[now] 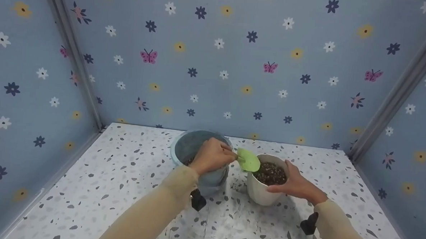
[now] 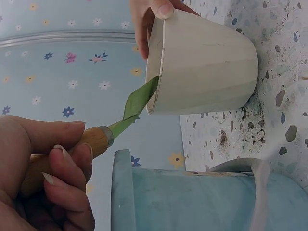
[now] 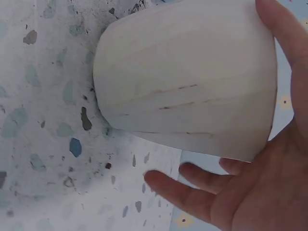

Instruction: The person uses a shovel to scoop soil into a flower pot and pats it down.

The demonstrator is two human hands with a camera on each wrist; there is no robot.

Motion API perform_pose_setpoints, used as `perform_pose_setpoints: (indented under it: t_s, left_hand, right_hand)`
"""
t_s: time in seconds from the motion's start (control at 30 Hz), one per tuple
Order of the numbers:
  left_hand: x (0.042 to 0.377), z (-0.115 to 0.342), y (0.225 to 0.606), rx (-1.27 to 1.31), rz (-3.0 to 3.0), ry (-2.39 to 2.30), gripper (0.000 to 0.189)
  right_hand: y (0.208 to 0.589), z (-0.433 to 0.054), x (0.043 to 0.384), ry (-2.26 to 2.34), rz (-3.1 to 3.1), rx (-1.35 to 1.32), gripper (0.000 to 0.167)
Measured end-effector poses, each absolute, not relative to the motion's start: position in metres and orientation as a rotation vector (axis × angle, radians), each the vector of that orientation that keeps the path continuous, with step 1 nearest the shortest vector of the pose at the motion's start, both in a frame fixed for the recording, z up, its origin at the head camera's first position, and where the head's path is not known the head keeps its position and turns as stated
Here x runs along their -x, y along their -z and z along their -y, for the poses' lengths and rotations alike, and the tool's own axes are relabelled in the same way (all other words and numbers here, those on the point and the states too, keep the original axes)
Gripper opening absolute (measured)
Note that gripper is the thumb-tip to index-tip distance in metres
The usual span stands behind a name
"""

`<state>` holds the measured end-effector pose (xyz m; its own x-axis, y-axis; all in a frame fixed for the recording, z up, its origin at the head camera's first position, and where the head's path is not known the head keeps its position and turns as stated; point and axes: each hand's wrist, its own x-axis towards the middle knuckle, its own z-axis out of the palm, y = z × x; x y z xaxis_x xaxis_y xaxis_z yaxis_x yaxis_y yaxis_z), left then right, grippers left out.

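Hands [image 1: 213, 156]; trowel [image 1: 249, 161] lengthwise, blade [image 2: 139, 101] toward white pot [image 1: 262, 193]

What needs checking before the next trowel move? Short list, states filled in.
1. Trowel gripped: ok, left hand holds it.
2. White pot on table: ok.
3. White pot held: ok, right hand is at its rim.
4. Trowel tip at white pot: ok, it meets the rim.
5. Trowel emptied: cannot tell, not all of its blade shows.
6. Table clean: not ok, dark specks beside white pot.
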<state>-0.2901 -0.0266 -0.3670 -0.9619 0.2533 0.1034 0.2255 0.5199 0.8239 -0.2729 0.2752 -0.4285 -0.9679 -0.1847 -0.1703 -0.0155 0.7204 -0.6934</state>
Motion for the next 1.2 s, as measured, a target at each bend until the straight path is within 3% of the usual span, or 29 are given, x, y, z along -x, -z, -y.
perform_pose_setpoints:
  t_s: [0.4,0.93,1.2]
  left_hand:
    - [0.293,0.048,0.358,-0.472,-2.749,-1.525,0.019]
    - [0.302,0.116,0.356,-0.21,-2.832,-1.566,0.035]
    - [0.306,0.134,0.363,-0.229,-2.935,-1.43,0.032]
  right_hand:
    - [0.431,-0.275,0.281,1.036,-2.822,0.385,0.129]
    - [0.431,-0.27,0.283,1.056,-2.76,0.316,0.131]
    - [0.43,-0.268,0.282,1.069,-2.757,0.313,0.131]
